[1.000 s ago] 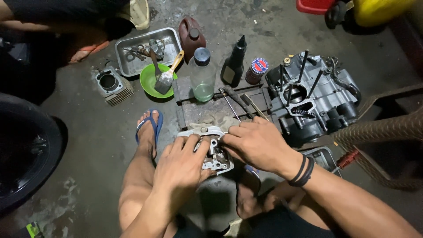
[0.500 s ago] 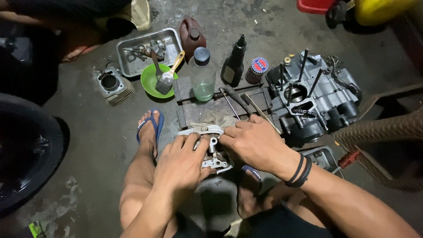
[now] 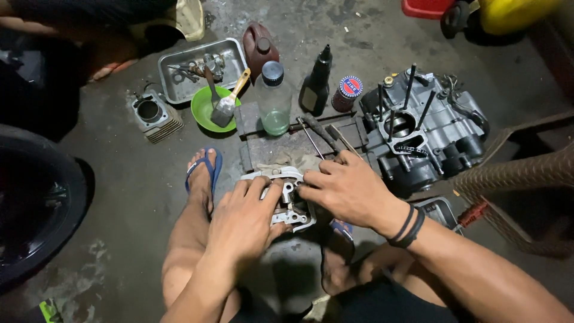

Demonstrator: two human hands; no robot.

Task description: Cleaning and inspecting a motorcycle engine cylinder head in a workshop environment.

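Note:
A silver metal engine part point(image 3: 286, 192), likely a cylinder head, lies on the concrete floor between my feet. My left hand point(image 3: 245, 222) rests on top of it, fingers spread and pressing down. My right hand point(image 3: 345, 189) grips its right side, fingertips at the part's centre. Most of the part is hidden under both hands. A motorcycle engine block point(image 3: 418, 140) with upright studs stands just right of my right hand.
A clear bottle point(image 3: 274, 98), black squeeze bottle point(image 3: 315, 84), small round tin point(image 3: 348, 90), green bowl with a brush point(image 3: 214, 107), metal tray of parts point(image 3: 200, 69), a finned cylinder point(image 3: 154, 115) and dark jug point(image 3: 260, 46) lie ahead. A tyre point(image 3: 36, 203) is at left.
Both hands stay on the metal part, with only slight shifts of the fingers. The view has tilted a little.

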